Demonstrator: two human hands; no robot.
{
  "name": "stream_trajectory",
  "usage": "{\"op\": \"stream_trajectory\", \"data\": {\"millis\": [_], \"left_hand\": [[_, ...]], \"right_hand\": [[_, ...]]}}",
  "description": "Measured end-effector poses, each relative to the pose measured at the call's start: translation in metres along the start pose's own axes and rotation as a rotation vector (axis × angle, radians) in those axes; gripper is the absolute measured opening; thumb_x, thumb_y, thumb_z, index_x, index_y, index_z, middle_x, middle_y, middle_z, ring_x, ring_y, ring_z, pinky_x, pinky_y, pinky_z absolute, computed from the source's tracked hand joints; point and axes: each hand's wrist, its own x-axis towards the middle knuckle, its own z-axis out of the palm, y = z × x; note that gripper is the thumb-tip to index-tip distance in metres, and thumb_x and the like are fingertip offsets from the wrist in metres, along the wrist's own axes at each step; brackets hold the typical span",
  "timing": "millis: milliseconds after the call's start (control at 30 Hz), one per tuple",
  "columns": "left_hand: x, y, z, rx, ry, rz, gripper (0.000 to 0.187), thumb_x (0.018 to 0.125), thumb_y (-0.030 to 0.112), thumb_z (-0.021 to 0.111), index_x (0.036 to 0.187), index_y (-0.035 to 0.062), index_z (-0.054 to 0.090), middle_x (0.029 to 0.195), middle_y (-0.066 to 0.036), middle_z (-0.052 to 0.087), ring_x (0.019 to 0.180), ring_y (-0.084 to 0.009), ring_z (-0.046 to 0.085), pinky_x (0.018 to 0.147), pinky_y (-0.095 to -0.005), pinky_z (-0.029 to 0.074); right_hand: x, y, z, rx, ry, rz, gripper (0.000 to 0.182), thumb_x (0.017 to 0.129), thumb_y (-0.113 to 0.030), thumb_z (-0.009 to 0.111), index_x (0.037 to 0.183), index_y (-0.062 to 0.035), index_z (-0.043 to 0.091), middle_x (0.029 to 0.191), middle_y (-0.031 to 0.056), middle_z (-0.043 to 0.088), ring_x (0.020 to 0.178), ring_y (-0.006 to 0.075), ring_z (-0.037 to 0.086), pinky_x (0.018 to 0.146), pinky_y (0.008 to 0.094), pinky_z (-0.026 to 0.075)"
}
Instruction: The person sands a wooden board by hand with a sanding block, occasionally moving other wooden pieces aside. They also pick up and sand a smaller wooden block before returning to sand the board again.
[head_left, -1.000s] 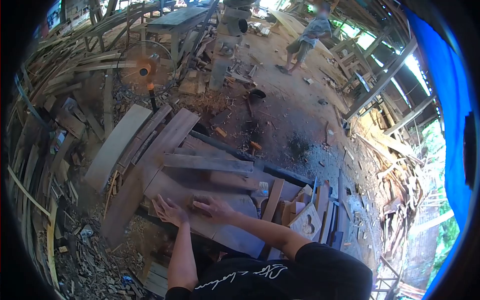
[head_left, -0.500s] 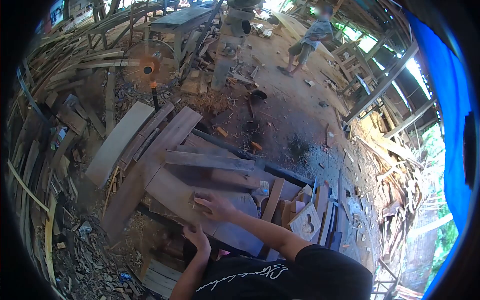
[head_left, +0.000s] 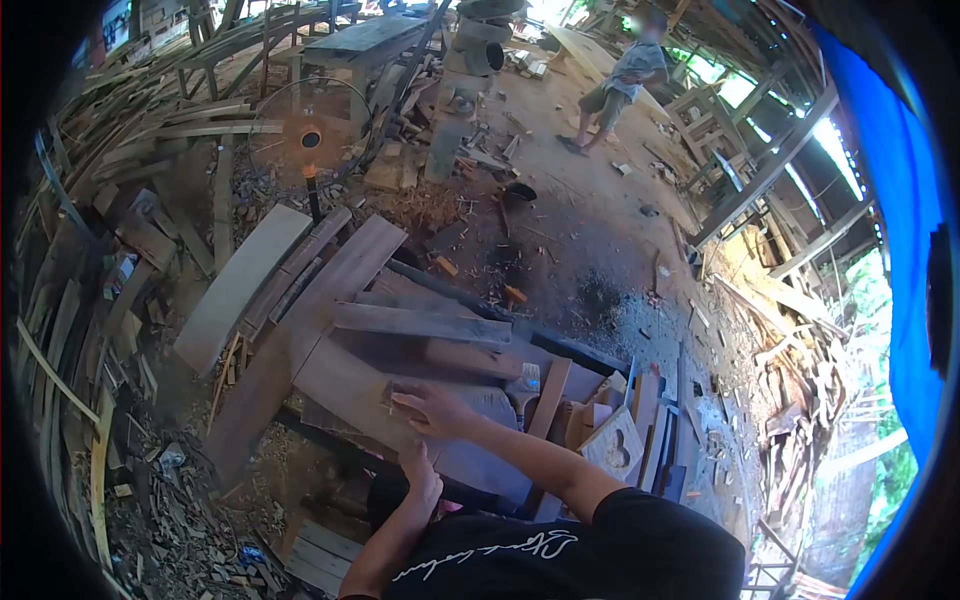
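A long, smooth wooden board lies across the low bench in front of me. My right hand presses on its upper face, fingers bent over a small brown piece that looks like folded sandpaper. Most of that piece is hidden under the fingers. Close to my body, my left hand is at the near edge of the board, thumb side up against it and the other fingers curled, partly out of sight. Another plank rests just beyond the board.
A brush and a wood piece with a cut-out lie to the right among offcuts. An orange-hubbed fan stands ahead. Planks lean at the left. A person stands farther back. Scraps cover the ground.
My left hand has shifted right along the board's near edge, closer to my right hand. The right hand stays nearly in place on the board.
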Motion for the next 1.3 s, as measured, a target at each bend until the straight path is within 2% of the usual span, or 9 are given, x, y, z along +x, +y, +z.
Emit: {"op": "stream_trajectory", "data": {"millis": [33, 133, 267, 433, 667, 833, 1000, 1200, 1300], "left_hand": [[0.001, -0.002, 0.002, 0.010, 0.036, 0.035, 0.054, 0.100, 0.029, 0.064, 0.142, 0.0051, 0.040, 0.134, -0.014, 0.052, 0.119, -0.0275, 0.055, 0.090, -0.0464, 0.052], [-0.010, 0.009, 0.008, 0.026, 0.072, -0.102, 0.057, 0.099, 0.028, 0.065, 0.145, 0.0085, 0.036, 0.136, -0.014, 0.050, 0.124, -0.0297, 0.052, 0.091, -0.0517, 0.051], [-0.018, 0.020, 0.006, 0.073, 0.055, -0.081, 0.056, 0.099, 0.029, 0.065, 0.144, 0.0115, 0.038, 0.136, -0.013, 0.050, 0.119, -0.0297, 0.056, 0.088, -0.0503, 0.053], [-0.013, 0.038, -0.017, 0.213, -0.053, -0.036, 0.043, 0.094, 0.029, 0.072, 0.125, 0.0069, 0.054, 0.119, -0.007, 0.060, 0.100, -0.0202, 0.063, 0.075, -0.0339, 0.056], [0.005, 0.054, -0.027, 0.299, 0.078, 0.009, 0.036, 0.091, 0.028, 0.077, 0.111, 0.0056, 0.058, 0.094, -0.002, 0.060, 0.076, -0.0112, 0.058, 0.062, -0.0273, 0.050], [0.005, 0.050, -0.024, 0.377, 0.123, 0.010, 0.037, 0.091, 0.028, 0.077, 0.112, 0.0045, 0.059, 0.094, -0.002, 0.061, 0.075, -0.0106, 0.058, 0.058, -0.0267, 0.048], [0.008, 0.050, -0.029, 0.420, 0.093, 0.037, 0.040, 0.091, 0.029, 0.077, 0.116, 0.0014, 0.062, 0.096, -0.005, 0.064, 0.075, -0.0104, 0.059, 0.058, -0.0271, 0.047], [0.023, 0.049, -0.026, 0.462, 0.155, 0.027, 0.054, 0.087, 0.033, 0.080, 0.119, -0.0067, 0.061, 0.102, -0.008, 0.066, 0.080, -0.0154, 0.061, 0.062, -0.0311, 0.051], [0.025, 0.049, -0.017, 0.428, 0.214, -0.003, 0.064, 0.085, 0.037, 0.082, 0.124, -0.0098, 0.059, 0.113, -0.014, 0.067, 0.091, -0.0214, 0.065, 0.075, -0.0349, 0.054]], "right_hand": [[0.000, 0.002, 0.000, -0.001, 0.000, -0.002, 0.067, 0.087, -0.030, 0.069, 0.149, -0.0266, 0.044, 0.124, 0.0216, 0.053, 0.113, 0.0440, 0.054, 0.091, 0.0545, 0.049], [0.000, -0.003, -0.008, 0.012, -0.065, 0.033, 0.068, 0.086, -0.029, 0.070, 0.149, -0.0269, 0.044, 0.126, 0.0213, 0.052, 0.115, 0.0440, 0.054, 0.092, 0.0542, 0.049], [0.000, -0.003, -0.007, -0.020, -0.077, 0.040, 0.067, 0.087, -0.030, 0.069, 0.149, -0.0277, 0.044, 0.127, 0.0214, 0.052, 0.115, 0.0444, 0.053, 0.093, 0.0541, 0.049], [-0.003, -0.006, -0.007, -0.079, -0.022, 0.051, 0.067, 0.085, -0.029, 0.069, 0.147, -0.0301, 0.044, 0.121, 0.0192, 0.054, 0.108, 0.0411, 0.057, 0.093, 0.0503, 0.051], [-0.004, -0.012, -0.015, -0.018, -0.029, 0.072, 0.064, 0.086, -0.029, 0.070, 0.146, -0.0278, 0.047, 0.118, 0.0228, 0.054, 0.108, 0.0436, 0.056, 0.091, 0.0535, 0.049], [-0.003, -0.011, -0.012, -0.014, 0.042, 0.037, 0.063, 0.086, -0.028, 0.070, 0.144, -0.0276, 0.047, 0.116, 0.0225, 0.054, 0.108, 0.0434, 0.056, 0.091, 0.0530, 0.049], [-0.004, -0.014, -0.017, -0.032, -0.049, 0.096, 0.067, 0.085, -0.028, 0.070, 0.147, -0.0284, 0.045, 0.128, 0.0177, 0.052, 0.115, 0.0409, 0.055, 0.099, 0.0505, 0.050], [-0.004, -0.012, -0.015, -0.007, 0.023, 0.056, 0.063, 0.085, -0.026, 0.070, 0.144, -0.0263, 0.049, 0.118, 0.0211, 0.055, 0.109, 0.0431, 0.056, 0.091, 0.0526, 0.049], [-0.003, -0.009, -0.010, -0.002, 0.027, 0.058, 0.062, 0.085, -0.027, 0.070, 0.143, -0.0258, 0.050, 0.118, 0.0208, 0.055, 0.108, 0.0430, 0.056, 0.091, 0.0526, 0.049]]}}
